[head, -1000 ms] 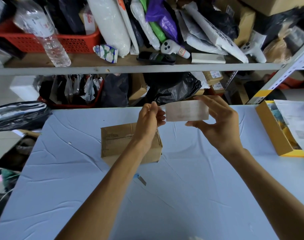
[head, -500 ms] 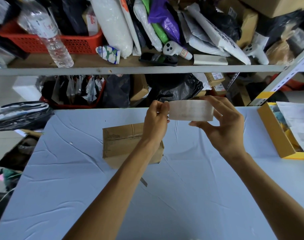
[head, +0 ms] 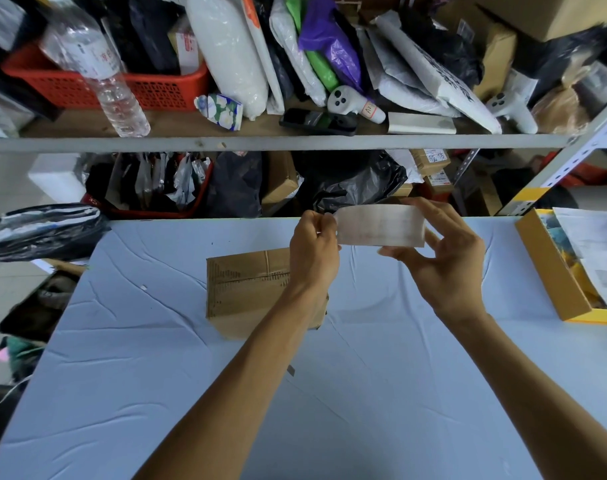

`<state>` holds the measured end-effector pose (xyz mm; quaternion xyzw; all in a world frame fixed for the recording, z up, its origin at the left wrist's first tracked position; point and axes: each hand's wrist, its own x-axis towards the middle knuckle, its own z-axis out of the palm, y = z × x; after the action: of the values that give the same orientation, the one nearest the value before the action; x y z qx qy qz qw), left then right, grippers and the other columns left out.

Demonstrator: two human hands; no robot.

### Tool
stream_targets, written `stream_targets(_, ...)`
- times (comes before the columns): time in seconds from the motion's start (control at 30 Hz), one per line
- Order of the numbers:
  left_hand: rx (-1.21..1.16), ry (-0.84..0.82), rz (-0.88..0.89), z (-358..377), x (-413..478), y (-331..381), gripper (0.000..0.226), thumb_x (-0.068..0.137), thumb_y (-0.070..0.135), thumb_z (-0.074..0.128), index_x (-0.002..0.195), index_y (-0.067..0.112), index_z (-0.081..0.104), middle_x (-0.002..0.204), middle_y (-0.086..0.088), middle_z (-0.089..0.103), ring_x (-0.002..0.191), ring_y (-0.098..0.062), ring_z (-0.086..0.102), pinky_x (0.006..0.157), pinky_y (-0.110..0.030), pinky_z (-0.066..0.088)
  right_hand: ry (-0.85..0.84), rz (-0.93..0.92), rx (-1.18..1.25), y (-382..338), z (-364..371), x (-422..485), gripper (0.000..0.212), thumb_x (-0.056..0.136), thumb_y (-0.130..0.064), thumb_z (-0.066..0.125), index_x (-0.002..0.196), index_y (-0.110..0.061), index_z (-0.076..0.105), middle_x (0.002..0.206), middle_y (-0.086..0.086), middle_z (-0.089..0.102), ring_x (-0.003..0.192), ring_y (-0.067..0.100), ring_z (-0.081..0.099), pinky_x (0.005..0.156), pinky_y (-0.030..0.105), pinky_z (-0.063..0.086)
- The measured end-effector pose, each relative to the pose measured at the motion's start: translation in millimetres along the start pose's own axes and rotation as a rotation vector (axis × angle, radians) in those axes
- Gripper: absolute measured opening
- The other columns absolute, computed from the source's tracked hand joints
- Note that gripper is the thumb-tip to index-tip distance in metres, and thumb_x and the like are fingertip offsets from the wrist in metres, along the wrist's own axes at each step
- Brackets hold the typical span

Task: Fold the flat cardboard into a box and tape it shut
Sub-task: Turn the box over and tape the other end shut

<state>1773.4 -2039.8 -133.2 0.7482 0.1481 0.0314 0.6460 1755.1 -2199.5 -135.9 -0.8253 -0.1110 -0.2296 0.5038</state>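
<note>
The cardboard box (head: pixel 246 289) sits folded on the bench (head: pixel 156 393), just below the hands, its right part hidden behind the left forearm. Above it, both hands hold what looks like a roll of pale tape (head: pixel 381 230). The right hand (head: pixel 447 268) curls round its right end, thumb beneath and fingers over the top, and the left hand (head: pixel 312 251) pinches at its left edge. The step in hand seems to be freeing the tape's end. The next move calls for drawing a length loose and laying it squarely along the box's top seam. A cluttered shelf (head: pixel 260 143) stands behind the bench.
</note>
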Motion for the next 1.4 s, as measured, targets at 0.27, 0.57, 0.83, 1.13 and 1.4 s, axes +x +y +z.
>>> stream_targets(0.27, -0.057, 0.031, 0.061, -5.5, -9.8, 3.7, 0.018, 0.097, 0.022, 0.045, 0.088, 0.010, 0.055, 0.089, -0.006, 0.063, 0.073, -0.005, 0.060, 0.063, -0.020, 0.046, -0.028, 0.142, 0.281, 4.4, -3.1, 4.7, 0.058, 0.063, -0.009, 0.086, 0.116, -0.005, 0.064, 0.110, 0.008, 0.066, 0.110, 0.019, 0.060, 0.083, 0.029, 0.055)
stream_targets(0.57, -0.088, -0.051, 0.527, -21.7, -21.2, 18.5, 0.019, 0.100, 0.016, 0.043, 0.095, 0.002, 0.056, 0.083, 0.009, 0.060, 0.073, -0.001, 0.053, 0.065, -0.010, 0.040, -0.181, 0.269, 0.636, 3.1, -20.3, 17.1, 0.039, 0.078, -0.020, 0.071, 0.116, -0.012, 0.068, 0.105, 0.016, 0.068, 0.101, 0.037, 0.064, 0.083, 0.051, 0.053)
stream_targets(0.83, -0.112, -0.100, 0.622, -26.1, -13.0, 23.0, 0.013, 0.089, 0.014, 0.063, 0.090, 0.010, 0.051, 0.088, -0.002, 0.062, 0.086, -0.018, 0.063, 0.080, -0.027, 0.053, -0.194, 0.484, 0.632, 3.0, -22.0, 19.1, 0.040, 0.074, -0.033, 0.069, 0.104, -0.007, 0.072, 0.099, 0.017, 0.071, 0.097, 0.041, 0.067, 0.082, 0.058, 0.052)
stream_targets(1.13, 0.026, -0.090, 0.602, -24.7, -1.1, 8.3, 0.015, 0.088, 0.012, 0.063, 0.093, 0.013, 0.049, 0.084, 0.005, 0.058, 0.079, -0.007, 0.058, 0.074, -0.016, 0.048, -0.213, 0.586, 0.554, 5.1, -19.3, 11.2, 0.038, 0.078, -0.031, 0.063, 0.103, -0.003, 0.070, 0.097, 0.021, 0.071, 0.093, 0.037, 0.069, 0.077, 0.051, 0.055)
stream_targets(1.4, 0.149, -0.164, 0.474, -23.6, -7.9, 3.5, 0.007, 0.092, 0.001, 0.054, 0.097, 0.007, 0.055, 0.082, 0.017, 0.056, 0.080, 0.016, 0.055, 0.068, -0.002, 0.042, -0.114, 0.634, 0.476, 3.5, -2.1, 8.3, 0.034, 0.081, -0.035, 0.072, 0.084, -0.002, 0.073, 0.074, 0.010, 0.068, 0.066, 0.024, 0.066, 0.063, 0.040, 0.057)
